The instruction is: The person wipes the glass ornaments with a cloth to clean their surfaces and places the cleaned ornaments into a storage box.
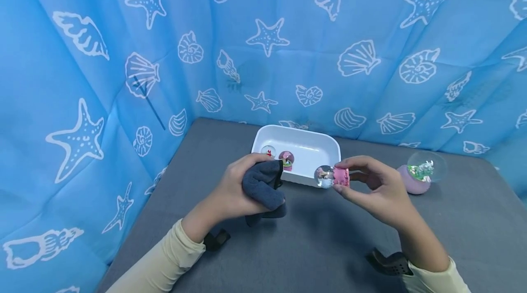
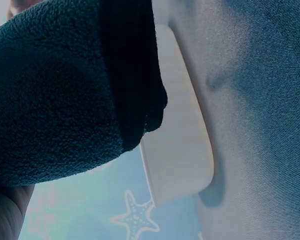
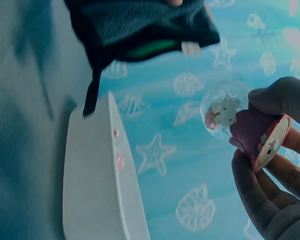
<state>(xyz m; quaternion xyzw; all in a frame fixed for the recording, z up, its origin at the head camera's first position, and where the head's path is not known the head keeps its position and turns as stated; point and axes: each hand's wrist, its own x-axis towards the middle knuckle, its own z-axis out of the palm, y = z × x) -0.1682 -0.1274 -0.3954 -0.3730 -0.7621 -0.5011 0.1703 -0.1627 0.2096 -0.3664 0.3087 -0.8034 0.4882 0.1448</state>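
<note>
My left hand (image 1: 234,187) grips a bunched dark blue cloth (image 1: 265,185), which fills much of the left wrist view. In my right hand (image 1: 380,187), a small snow globe (image 1: 341,176) with a pink base is pinched between thumb and fingers, tipped sideways so its clear ball points left. The right wrist view shows the pale underside of that base (image 3: 272,145). Behind both hands stands a white tub (image 1: 304,133). Two more small globes sit at its left end, one with a red figure (image 1: 269,151) and one with a pink base (image 1: 287,160); the cloth and hand partly cover them.
A larger snow globe (image 1: 416,178) with a lilac base lies tilted on the grey tabletop (image 1: 473,229), right of my right hand. Blue curtains (image 1: 288,68) printed with white shells and starfish hang behind and along the left side.
</note>
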